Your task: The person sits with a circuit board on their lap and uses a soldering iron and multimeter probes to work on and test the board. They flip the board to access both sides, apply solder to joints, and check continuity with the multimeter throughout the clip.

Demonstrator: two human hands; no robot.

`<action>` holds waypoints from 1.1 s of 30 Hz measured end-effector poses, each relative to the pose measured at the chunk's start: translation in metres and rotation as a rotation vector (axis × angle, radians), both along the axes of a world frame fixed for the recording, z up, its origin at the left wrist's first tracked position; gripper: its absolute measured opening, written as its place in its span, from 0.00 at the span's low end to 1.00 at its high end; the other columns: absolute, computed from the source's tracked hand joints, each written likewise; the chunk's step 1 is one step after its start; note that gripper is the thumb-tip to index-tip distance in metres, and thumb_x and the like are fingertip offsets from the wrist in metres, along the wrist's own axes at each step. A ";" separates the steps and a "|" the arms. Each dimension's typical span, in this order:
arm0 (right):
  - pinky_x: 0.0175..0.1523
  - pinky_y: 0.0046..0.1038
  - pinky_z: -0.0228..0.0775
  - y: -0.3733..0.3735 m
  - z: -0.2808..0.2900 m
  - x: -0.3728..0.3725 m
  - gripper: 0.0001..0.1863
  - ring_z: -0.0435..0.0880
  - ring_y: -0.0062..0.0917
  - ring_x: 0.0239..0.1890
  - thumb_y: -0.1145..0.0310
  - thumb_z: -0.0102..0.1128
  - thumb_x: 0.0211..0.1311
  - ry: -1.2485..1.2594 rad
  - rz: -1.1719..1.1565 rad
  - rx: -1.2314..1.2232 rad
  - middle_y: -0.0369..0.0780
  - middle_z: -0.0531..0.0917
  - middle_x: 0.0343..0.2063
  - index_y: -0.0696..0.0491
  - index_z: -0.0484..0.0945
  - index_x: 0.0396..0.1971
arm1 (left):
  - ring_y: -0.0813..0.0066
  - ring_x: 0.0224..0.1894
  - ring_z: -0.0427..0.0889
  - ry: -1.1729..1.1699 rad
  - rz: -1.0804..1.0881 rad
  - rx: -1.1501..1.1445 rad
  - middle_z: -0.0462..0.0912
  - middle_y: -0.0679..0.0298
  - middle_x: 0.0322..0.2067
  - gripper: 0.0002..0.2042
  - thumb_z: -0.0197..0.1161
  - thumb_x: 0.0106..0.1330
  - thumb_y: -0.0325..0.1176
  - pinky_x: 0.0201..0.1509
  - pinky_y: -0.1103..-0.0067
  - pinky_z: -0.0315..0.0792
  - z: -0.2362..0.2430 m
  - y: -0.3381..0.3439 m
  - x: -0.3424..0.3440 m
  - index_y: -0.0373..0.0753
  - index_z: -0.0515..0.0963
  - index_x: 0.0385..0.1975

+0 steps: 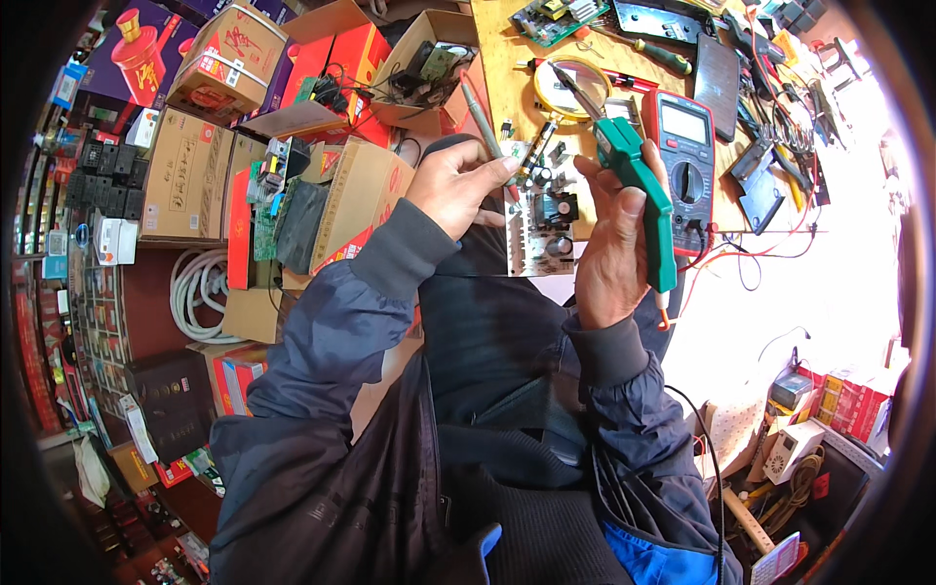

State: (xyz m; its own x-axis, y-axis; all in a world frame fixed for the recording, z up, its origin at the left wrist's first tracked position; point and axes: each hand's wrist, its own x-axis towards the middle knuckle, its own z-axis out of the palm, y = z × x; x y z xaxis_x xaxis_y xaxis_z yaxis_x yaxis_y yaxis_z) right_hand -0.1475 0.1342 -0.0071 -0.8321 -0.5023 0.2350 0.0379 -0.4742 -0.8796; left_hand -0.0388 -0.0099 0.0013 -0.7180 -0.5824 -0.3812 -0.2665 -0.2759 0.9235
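My left hand (456,185) is closed, with thumb and fingers pinching a slim grey pen-like tool (478,109) that slants up to the left. Its fingers are beside a circuit board (539,255) with black capacitors and a pale metal edge, at the table's near edge above my lap. Whether they also grip the board, I cannot tell. My right hand (614,244) is wrapped round a green soldering gun (639,180), whose dark tip points up and left, over a round yellow-rimmed magnifier (575,86). An orange-sleeved cord end shows at the gun's lower end.
On the wooden table (507,68), a red multimeter (682,161) is right of the gun. Beyond lie a green-handled screwdriver (665,57), another circuit board (556,19) and a dark slab (717,88). Cardboard boxes (180,175) crowd the left, with a coiled white hose (200,292).
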 end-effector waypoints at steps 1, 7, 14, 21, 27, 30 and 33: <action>0.69 0.49 0.66 0.002 0.001 -0.001 0.37 0.83 0.36 0.53 0.45 0.55 0.74 0.009 -0.007 -0.002 0.43 0.80 0.50 0.56 0.62 0.70 | 0.79 0.39 0.83 -0.011 -0.006 -0.020 0.83 0.67 0.37 0.14 0.64 0.72 0.43 0.40 0.78 0.81 -0.001 -0.002 -0.001 0.39 0.80 0.47; 0.68 0.47 0.66 0.018 0.013 -0.006 0.39 0.83 0.38 0.54 0.43 0.55 0.72 0.031 -0.060 -0.026 0.46 0.81 0.55 0.53 0.59 0.72 | 0.79 0.30 0.82 0.007 -0.003 -0.170 0.83 0.66 0.29 0.08 0.60 0.68 0.33 0.32 0.82 0.74 -0.003 -0.020 -0.010 0.35 0.77 0.37; 0.66 0.46 0.66 0.034 0.021 -0.012 0.39 0.84 0.38 0.53 0.44 0.54 0.73 0.042 -0.094 -0.090 0.45 0.82 0.53 0.53 0.57 0.73 | 0.82 0.22 0.73 0.059 -0.056 -0.144 0.72 0.70 0.22 0.05 0.60 0.66 0.29 0.28 0.82 0.70 -0.008 -0.026 -0.019 0.36 0.74 0.36; 0.66 0.42 0.68 0.043 0.026 -0.016 0.37 0.83 0.37 0.52 0.45 0.53 0.74 0.034 -0.090 -0.130 0.45 0.80 0.56 0.55 0.58 0.72 | 0.83 0.26 0.74 -0.039 -0.092 -0.385 0.76 0.71 0.24 0.10 0.73 0.60 0.29 0.32 0.81 0.70 -0.018 -0.014 -0.019 0.35 0.77 0.35; 0.66 0.41 0.68 0.044 0.026 -0.016 0.36 0.83 0.37 0.52 0.47 0.51 0.76 0.032 -0.135 -0.138 0.45 0.79 0.57 0.57 0.59 0.72 | 0.84 0.27 0.75 -0.065 -0.094 -0.502 0.78 0.70 0.24 0.07 0.71 0.63 0.30 0.32 0.82 0.70 -0.019 -0.022 -0.033 0.35 0.79 0.33; 0.65 0.41 0.68 0.046 0.025 -0.016 0.35 0.83 0.37 0.51 0.48 0.50 0.77 0.038 -0.142 -0.135 0.46 0.79 0.57 0.57 0.59 0.72 | 0.82 0.26 0.76 -0.077 -0.050 -0.535 0.79 0.68 0.22 0.09 0.71 0.62 0.33 0.32 0.79 0.71 -0.019 -0.026 -0.045 0.35 0.80 0.32; 0.65 0.42 0.68 0.047 0.027 -0.018 0.34 0.83 0.37 0.51 0.49 0.49 0.77 0.052 -0.138 -0.136 0.46 0.79 0.57 0.57 0.59 0.72 | 0.84 0.25 0.74 -0.019 -0.033 -0.580 0.78 0.71 0.22 0.09 0.72 0.63 0.32 0.30 0.80 0.69 -0.019 -0.030 -0.056 0.35 0.80 0.32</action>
State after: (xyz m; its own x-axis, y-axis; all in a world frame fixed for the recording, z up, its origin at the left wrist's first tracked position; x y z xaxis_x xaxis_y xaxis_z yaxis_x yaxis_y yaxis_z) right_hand -0.1650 0.1809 0.0196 -0.8757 -0.3455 0.3373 -0.0793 -0.5861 -0.8063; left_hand -0.0951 -0.0394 -0.0181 -0.7354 -0.6773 -0.0191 -0.2841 0.2826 0.9162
